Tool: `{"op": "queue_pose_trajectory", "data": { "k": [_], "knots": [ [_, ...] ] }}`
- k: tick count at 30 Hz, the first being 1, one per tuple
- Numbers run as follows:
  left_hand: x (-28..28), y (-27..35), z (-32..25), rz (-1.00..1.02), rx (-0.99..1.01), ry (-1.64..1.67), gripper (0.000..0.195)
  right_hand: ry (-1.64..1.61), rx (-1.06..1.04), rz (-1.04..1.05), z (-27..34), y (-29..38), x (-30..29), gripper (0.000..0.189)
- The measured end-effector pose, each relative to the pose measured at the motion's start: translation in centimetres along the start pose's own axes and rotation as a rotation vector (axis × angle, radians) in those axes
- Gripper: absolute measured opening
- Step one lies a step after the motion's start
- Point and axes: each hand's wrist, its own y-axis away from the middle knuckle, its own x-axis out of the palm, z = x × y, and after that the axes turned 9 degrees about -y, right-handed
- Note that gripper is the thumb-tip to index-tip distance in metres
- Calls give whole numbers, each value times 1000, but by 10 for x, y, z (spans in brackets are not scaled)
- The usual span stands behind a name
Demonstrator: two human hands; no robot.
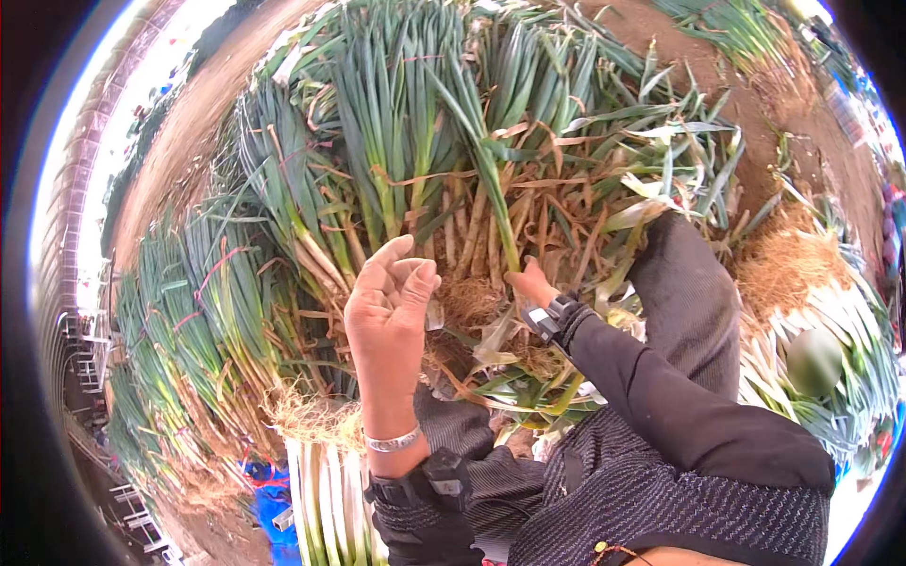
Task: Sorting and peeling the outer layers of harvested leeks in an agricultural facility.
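Observation:
My right hand (pixel 532 284) grips the lower stalk of a single leek (pixel 493 180), whose green leaves slant up and to the left over the pile. In front of me stands a big mass of unpeeled leeks (pixel 396 120) with brown, dry outer leaves and tangled roots (pixel 471 301). My left hand (pixel 388 311) is raised left of the held leek, fingers loosely curled and thumb close to them. A small pale patch shows beside its palm; whether the hand holds it is unclear. Stripped leaves (pixel 495 347) lie between my legs.
To my left are leek bundles bound with pink ties (pixel 219 272). White-stemmed leeks (pixel 333 495) lie beside my left forearm, near blue plastic sheeting (pixel 276 506). More white-stemmed leeks (pixel 793 347) lie at the right. Bare earth (pixel 800 141) shows beyond the pile, near another leek heap (pixel 750 35).

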Motion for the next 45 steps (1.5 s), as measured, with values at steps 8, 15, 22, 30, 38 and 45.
{"op": "queue_pose_trajectory", "data": {
  "k": [8, 15, 22, 30, 38, 45],
  "knots": [
    [11, -9, -15, 36, 11, 11, 41, -236, -55, -29, 1, 4, -2, 47],
    [17, -14, 10, 24, -28, 53, 38, -910, 262, 496, 104, 139, -51, 25],
    [35, -15, 14, 134, -336, 228, 39, -742, 45, 710, 125, 236, -71, 42],
    [26, -15, 6, 136, -125, 785, 31, -539, -372, 689, 164, 226, -49, 45],
    [5, -24, 11, 17, -86, 880, 35, -395, -494, 647, 192, 201, -22, 26],
    [-13, -26, 12, -169, 5, 738, 62, -405, -598, 810, 191, 215, -13, 19]
  ]
}}
